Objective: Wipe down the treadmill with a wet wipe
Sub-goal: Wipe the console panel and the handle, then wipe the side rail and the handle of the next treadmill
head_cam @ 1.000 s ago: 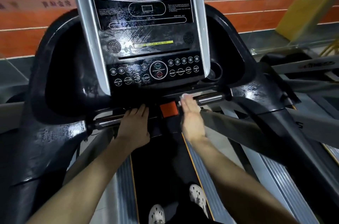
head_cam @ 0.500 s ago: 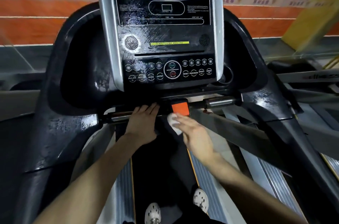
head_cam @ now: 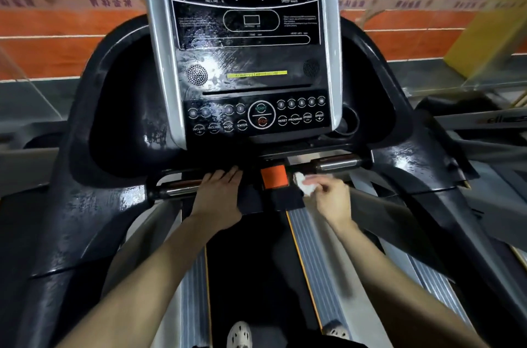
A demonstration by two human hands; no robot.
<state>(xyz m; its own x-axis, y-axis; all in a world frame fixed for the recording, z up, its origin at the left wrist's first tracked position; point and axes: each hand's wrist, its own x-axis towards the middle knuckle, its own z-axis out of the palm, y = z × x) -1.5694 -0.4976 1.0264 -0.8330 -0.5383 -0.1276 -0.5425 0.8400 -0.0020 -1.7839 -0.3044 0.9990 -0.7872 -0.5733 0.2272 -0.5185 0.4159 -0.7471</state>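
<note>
Far left first: the left side arm of the treadmill, broad and black, gleams with wet streaks. Moving in, there's the left chrome grip under the console. The left hand lies flat just beside it on the black crossbar, palm down. Its fingers are straight and close together, tips pointing up at the buttons, gripping nothing.

Above it stands the console, a black panel in silver trim. It's smeared with moisture round the left speaker, with START and STOP ringed in the middle of the button rows. Dead centre below, the orange tab juts from the crossbar.

Just right of that tab, there's the wet wipe, white and bunched into a wad. It sits at the edge of the black block under the tab. Is it touching? It's blurred, I can't call it. The right hand has it pinched, fingers curled in, thumb and fingertips clamped on the wad.

Beyond the knuckles the right chrome grip lies apart from the hand. Farther right comes the round cup holder beside the console, then the right side arm, shining wet too.

Down low are the dark belt and two pale shoes at the bottom edge.
</note>
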